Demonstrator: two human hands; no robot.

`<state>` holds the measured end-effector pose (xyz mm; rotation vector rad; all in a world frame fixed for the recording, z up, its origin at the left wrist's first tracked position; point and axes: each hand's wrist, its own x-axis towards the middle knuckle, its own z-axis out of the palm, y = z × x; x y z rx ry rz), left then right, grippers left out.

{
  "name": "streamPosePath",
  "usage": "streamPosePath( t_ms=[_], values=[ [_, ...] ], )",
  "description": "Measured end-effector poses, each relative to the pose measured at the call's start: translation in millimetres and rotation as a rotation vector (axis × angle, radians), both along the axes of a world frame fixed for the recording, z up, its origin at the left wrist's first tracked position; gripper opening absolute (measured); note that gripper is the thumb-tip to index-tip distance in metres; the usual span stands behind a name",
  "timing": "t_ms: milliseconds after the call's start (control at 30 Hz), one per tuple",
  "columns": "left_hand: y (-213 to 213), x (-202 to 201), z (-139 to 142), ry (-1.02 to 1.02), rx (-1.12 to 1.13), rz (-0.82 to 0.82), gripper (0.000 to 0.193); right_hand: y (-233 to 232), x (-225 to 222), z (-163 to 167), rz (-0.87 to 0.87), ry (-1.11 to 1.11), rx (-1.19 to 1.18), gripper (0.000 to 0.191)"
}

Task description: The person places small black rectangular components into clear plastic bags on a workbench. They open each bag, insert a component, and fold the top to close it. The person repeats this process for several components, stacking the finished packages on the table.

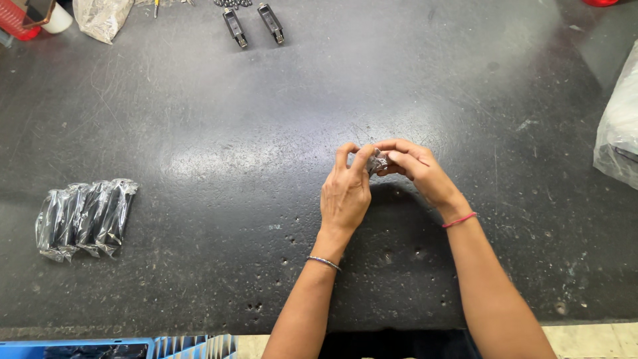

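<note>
L hand [345, 194]: pinches wrapped part [378, 161], mid frame.
R hand [417, 170]: grips same part.
Tip: keep wrap taut w/ fingertips.
Bagged parts [85, 218]: left.

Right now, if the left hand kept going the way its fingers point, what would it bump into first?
The left hand points up the dark table. Beyond the small plastic-wrapped piece it already pinches, the way looks free; the two black metal parts lie further left, probably off its line.

Bare tabletop [266, 119] all round; wrapped black parts [85, 218] far left, plastic bag [618, 129] at right edge.
</note>
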<state>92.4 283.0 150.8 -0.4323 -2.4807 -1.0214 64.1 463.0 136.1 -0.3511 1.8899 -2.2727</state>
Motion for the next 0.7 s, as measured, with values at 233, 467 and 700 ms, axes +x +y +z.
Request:
streamPosePath(
  t_ms=[233, 467, 700],
  values=[
    [0, 2, 0, -0.026, 0.072, 0.020, 0.028, 6, 6, 3, 0.030, 0.032, 0.163, 0.039],
    [-4, 2, 1, 0.015, 0.028, -0.012, 0.028, 1, -8, -11, -0.046, 0.029, 0.125, 0.029],
    [1, 6, -5, 0.074, -0.064, 0.003, 0.034, 0, -4, -12, -0.058, 0.025, 0.159, 0.025]
  ],
)
